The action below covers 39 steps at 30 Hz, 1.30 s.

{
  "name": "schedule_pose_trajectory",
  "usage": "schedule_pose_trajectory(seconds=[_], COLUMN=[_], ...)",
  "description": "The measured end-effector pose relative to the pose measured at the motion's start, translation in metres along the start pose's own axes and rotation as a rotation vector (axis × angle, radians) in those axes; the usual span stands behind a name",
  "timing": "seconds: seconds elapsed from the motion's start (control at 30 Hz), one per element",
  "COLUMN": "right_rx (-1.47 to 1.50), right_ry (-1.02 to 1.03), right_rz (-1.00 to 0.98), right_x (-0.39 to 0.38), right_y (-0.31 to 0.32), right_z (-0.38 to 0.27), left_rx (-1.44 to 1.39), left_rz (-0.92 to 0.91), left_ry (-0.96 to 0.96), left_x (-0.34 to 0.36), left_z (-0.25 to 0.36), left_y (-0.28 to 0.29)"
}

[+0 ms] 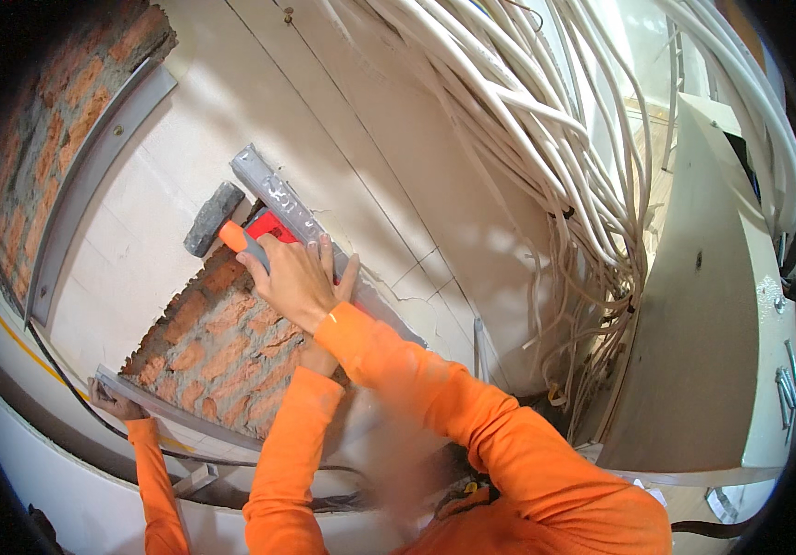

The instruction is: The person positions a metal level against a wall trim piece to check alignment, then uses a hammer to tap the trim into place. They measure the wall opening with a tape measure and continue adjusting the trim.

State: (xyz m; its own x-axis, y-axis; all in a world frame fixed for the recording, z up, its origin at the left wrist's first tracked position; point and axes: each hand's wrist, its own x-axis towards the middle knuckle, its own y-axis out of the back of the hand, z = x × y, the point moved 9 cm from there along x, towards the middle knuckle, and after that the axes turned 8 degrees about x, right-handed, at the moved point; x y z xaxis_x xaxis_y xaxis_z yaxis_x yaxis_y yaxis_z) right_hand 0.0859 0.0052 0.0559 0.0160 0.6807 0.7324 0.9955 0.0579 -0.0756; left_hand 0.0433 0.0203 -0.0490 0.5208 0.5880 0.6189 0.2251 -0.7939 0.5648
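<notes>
My right hand (301, 282) reaches across the exposed brickwork (208, 347) from the lower right. A hammer with a dark head (213, 218) and an orange-and-grey handle sits between its thumb and forefinger; its other fingers lie apart against a grey metal channel (278, 196) smeared with white. Beside the channel, a red object (270, 228) shows partly under that hand; I cannot tell its kind. My left hand (318, 359) is mostly hidden behind the right wrist, its fingers out of sight.
A co-worker's hand (116, 401) in an orange sleeve touches another grey rail (171, 404) at lower left. A third rail (93, 176) edges brick at upper left. White cables (509, 120) hang at upper right beside a beige panel (694, 305) with screws (788, 393).
</notes>
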Motion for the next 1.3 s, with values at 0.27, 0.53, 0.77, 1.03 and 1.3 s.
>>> schedule_pose_trajectory(seconds=[0.27,0.53,0.77,1.03,1.3], right_rx=[0.077,0.043,0.084,-0.289,0.172], right_ry=[0.000,0.008,-0.073,0.223,0.062], right_rz=[-0.083,-0.139,-0.164,0.262,-0.132], right_x=[-0.018,-0.031,-0.026,-0.056,-0.026], right_y=[-0.020,-0.034,-0.043,0.023,0.100], right_z=[-0.003,-0.009,-0.011,-0.042,-0.029], left_rx=[-0.084,-0.040,-0.023,-0.001,0.031], left_rz=[-0.028,-0.017,-0.058,-0.138,0.035], left_ry=[0.084,0.138,0.114,0.100,0.001], left_x=[0.004,0.007,0.005,-0.009,0.006], left_z=[0.003,0.011,0.006,-0.003,0.011], left_y=[0.014,0.014,0.023,0.033,0.035])
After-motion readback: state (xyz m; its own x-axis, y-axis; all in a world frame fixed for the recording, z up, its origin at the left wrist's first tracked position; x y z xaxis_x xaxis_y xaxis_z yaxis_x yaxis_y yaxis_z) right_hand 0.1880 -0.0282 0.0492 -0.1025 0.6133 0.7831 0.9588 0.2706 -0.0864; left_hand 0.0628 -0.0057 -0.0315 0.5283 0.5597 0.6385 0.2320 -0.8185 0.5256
